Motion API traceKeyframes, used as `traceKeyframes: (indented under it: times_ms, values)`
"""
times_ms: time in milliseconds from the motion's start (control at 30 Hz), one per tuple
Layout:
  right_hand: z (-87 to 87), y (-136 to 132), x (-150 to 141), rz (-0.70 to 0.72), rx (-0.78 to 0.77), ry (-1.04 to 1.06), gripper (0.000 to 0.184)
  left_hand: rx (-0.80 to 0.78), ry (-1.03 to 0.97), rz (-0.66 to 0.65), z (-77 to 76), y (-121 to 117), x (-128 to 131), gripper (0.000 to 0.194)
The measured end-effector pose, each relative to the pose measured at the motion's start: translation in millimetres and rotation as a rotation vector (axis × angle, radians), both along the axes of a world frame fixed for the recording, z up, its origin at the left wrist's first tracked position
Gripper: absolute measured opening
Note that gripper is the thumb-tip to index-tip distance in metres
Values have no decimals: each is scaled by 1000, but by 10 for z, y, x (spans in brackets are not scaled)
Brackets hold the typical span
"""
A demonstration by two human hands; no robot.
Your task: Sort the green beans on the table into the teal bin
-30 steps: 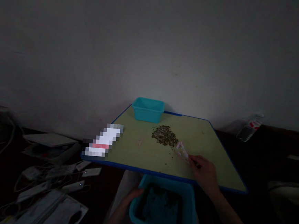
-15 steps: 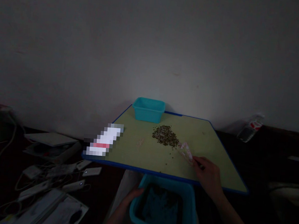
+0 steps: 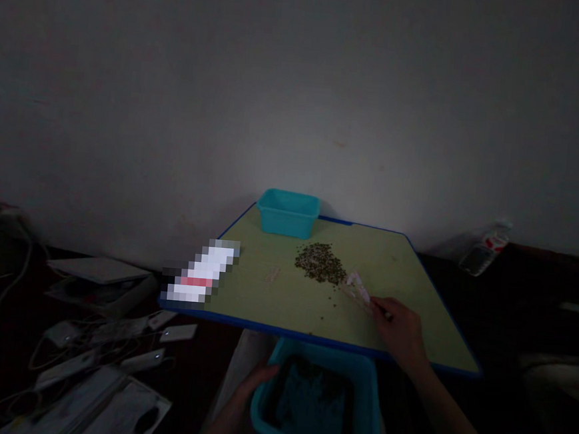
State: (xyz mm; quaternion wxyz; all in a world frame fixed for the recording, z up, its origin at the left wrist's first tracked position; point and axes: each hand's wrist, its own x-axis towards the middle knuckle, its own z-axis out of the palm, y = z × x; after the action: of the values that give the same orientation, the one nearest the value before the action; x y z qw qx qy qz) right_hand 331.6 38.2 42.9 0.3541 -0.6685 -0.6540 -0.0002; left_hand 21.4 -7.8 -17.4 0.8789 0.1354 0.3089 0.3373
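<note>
A pile of small dark green-brown grains (image 3: 320, 263) lies on a pale green board with a blue edge (image 3: 283, 293). My right hand (image 3: 401, 333) rests on the board, its fingers closed on a small clear-and-pink scoop-like tool (image 3: 358, 289) whose tip sits just right of the pile. My left hand (image 3: 242, 400) grips the left rim of a teal tub (image 3: 364, 410) held below the board's near edge; dark contents lie inside it. A second, smaller teal tub (image 3: 288, 213) stands at the board's far edge by the wall.
A blurred white-and-pink item (image 3: 201, 271) lies on the board's left corner. Cables, chargers and papers (image 3: 87, 361) clutter the dark floor at the left. A plastic bottle (image 3: 485, 247) lies at the right by the wall. The scene is dim.
My right hand with the tool slid a little right away from the pile, then came back left and slightly forward towards it. The left hand and tub stayed put.
</note>
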Motion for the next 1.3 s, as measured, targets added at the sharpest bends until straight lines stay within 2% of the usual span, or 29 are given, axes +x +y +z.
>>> traceKeyframes:
  times_ms: [233,500,633,767,1033,1300]
  values:
    - [1,74,45,27,24,-20,28,1,-12,-18,-20,-8,9,63]
    - [1,-2,71,39,11,-37,28,32,-68,-40,200,0,12,54]
    - [14,-48,54,35,20,-36,28,15,48,-19,101,9,14,56]
    - [25,-73,11,33,17,-31,29,6,25,-19,16,0,17,55]
    - [4,-2,-29,38,43,-1,29,28,10,-15,124,8,23,63]
    - [-28,84,-59,20,40,-16,27,26,22,-9,74,14,14,60]
